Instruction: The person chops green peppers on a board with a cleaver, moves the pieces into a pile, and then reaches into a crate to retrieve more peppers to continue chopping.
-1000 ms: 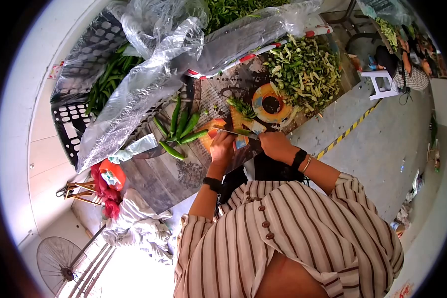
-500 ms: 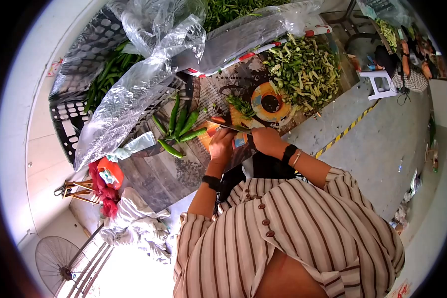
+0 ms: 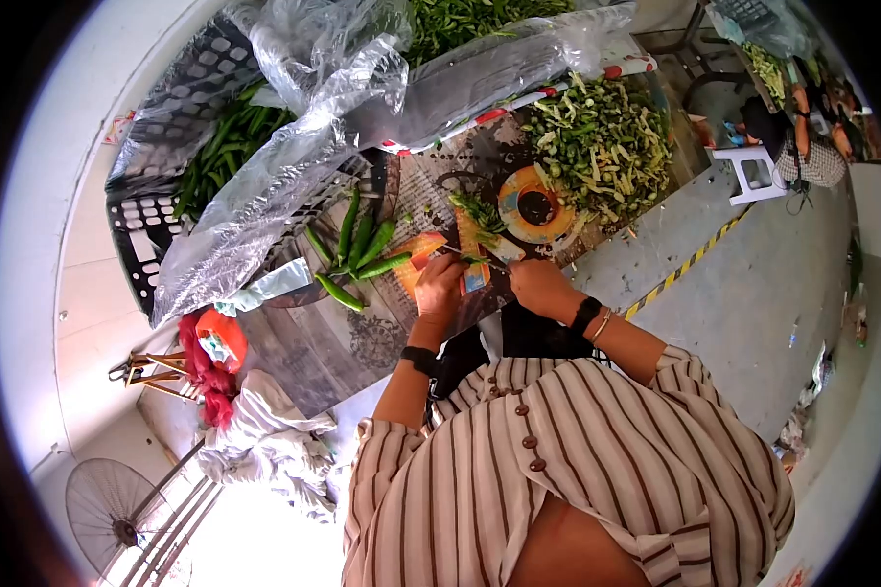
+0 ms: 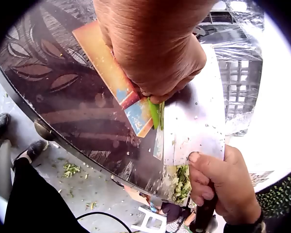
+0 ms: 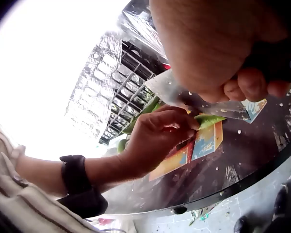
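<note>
In the left wrist view a broad cleaver [image 4: 196, 126] stands against a piece of green pepper [image 4: 156, 112], over a coloured card [image 4: 104, 63] on the table. My left hand [image 5: 157, 136] pinches that pepper [image 5: 209, 121] in its fingertips, seen in the right wrist view. The cleaver's dark handle is gripped by my right hand [image 4: 225, 182], thumb on the blade. Left of my hands in the head view, several whole green peppers [image 3: 360, 245] lie on the table [image 3: 313, 357]. Cut pieces [image 3: 480, 212] lie just beyond the blade.
A large heap of chopped peppers [image 3: 602, 147] covers the table's right part, beside an orange ring print. Behind stand a plastic-lined black crate [image 3: 142, 240] with whole peppers and clear plastic sheeting [image 3: 255, 186]. A white stool [image 3: 750, 174] and another person are at the right.
My right hand with the cleaver moved in toward my left hand, then back out to the right. The left hand stays nearly in place, holding the pepper.
</note>
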Demonstrator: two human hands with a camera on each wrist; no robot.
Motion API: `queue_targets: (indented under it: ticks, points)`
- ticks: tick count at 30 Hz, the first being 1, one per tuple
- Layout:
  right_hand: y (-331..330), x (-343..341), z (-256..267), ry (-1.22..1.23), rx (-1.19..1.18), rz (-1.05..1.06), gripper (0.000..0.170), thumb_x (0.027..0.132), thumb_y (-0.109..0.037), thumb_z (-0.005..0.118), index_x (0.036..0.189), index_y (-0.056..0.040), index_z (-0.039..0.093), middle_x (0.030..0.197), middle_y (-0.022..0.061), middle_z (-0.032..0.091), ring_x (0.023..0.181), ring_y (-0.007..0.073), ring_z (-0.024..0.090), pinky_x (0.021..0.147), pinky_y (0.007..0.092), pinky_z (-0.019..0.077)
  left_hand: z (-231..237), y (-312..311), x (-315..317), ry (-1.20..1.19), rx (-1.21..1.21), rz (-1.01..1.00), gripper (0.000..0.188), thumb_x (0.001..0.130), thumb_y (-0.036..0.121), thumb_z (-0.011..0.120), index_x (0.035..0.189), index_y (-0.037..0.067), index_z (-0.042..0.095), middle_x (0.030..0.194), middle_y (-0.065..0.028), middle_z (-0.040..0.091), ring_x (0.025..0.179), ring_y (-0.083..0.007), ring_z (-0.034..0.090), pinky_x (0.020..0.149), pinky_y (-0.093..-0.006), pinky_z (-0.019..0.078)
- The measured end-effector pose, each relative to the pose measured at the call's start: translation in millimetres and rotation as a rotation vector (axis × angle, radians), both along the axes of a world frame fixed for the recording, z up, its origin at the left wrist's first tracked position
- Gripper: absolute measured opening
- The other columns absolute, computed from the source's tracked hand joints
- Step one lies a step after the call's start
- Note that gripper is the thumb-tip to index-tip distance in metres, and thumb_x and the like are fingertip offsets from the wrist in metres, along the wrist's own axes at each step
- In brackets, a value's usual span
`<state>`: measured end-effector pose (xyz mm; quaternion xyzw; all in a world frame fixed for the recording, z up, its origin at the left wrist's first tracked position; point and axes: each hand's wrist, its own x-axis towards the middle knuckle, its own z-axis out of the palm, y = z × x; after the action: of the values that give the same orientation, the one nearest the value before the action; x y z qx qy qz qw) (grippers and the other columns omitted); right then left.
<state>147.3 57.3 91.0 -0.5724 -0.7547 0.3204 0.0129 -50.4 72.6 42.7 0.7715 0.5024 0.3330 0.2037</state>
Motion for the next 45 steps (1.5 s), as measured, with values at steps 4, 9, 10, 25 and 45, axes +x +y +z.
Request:
queue_targets:
  ticks: [4, 9, 10, 25, 45]
  points:
    - [1.3, -3.1, 7.1, 0.002, -0.023, 0.006, 0.014, 0.078, -0.010, 0.049, 0.074, 0.0004, 0.057, 0.068, 0.0185, 0.059, 0.061, 0.0353, 0.058, 0.057, 0.0444, 0.0470, -1.0, -0.2, -1.0, 0.026, -0.036, -0.008, 0.015, 0.067, 0.003, 0.059, 0.079, 0.009, 0.064, 0.084, -0.0030, 0.059, 0.080, -0.0237, 0.058, 0.069, -0.0319, 0.0478]
    - [4.7, -7.4, 13.7, -0.024, -0.037, 0.015, 0.013, 0.076, -0.009, 0.049, 0.075, 0.0009, 0.056, 0.069, 0.0191, 0.059, 0.064, 0.0370, 0.059, 0.059, 0.0457, 0.0470, -2.3, -0.3, -1.4, 0.037, -0.035, -0.004, 0.016, 0.067, 0.003, 0.059, 0.080, 0.009, 0.065, 0.083, -0.0031, 0.059, 0.079, -0.0234, 0.058, 0.068, -0.0320, 0.0476]
    - [5.5, -8.5, 14.1, -0.025, -0.040, 0.015, 0.013, 0.076, -0.009, 0.049, 0.075, 0.0009, 0.056, 0.069, 0.0191, 0.059, 0.064, 0.0370, 0.059, 0.059, 0.0457, 0.0470, -1.5, 0.1, -1.3, 0.034, -0.034, -0.005, 0.016, 0.067, 0.003, 0.058, 0.080, 0.009, 0.065, 0.083, -0.0030, 0.059, 0.079, -0.0232, 0.058, 0.068, -0.0319, 0.0476]
    - [25.9, -25.7, -31.6, 0.153, 0.080, -0.093, 0.017, 0.070, -0.012, 0.053, 0.062, 0.0024, 0.057, 0.063, 0.0231, 0.056, 0.058, 0.0402, 0.055, 0.058, 0.0476, 0.0450, -20.1, 2.6, 0.3, -0.025, 0.044, -0.055, 0.013, 0.070, 0.002, 0.060, 0.079, 0.009, 0.066, 0.085, -0.0062, 0.062, 0.081, -0.0255, 0.061, 0.070, -0.0327, 0.0493]
    - [1.1, -5.2, 6.5, 0.153, -0.007, -0.137, 0.016, 0.078, -0.013, 0.050, 0.072, 0.0008, 0.054, 0.065, 0.0226, 0.056, 0.064, 0.0390, 0.056, 0.059, 0.0480, 0.0437, -2.9, -13.0, -15.8, -0.070, -0.205, 0.007, 0.031, 0.073, 0.014, 0.068, 0.101, 0.008, 0.054, 0.102, -0.0098, 0.055, 0.093, -0.0306, 0.055, 0.076, -0.0374, 0.0467]
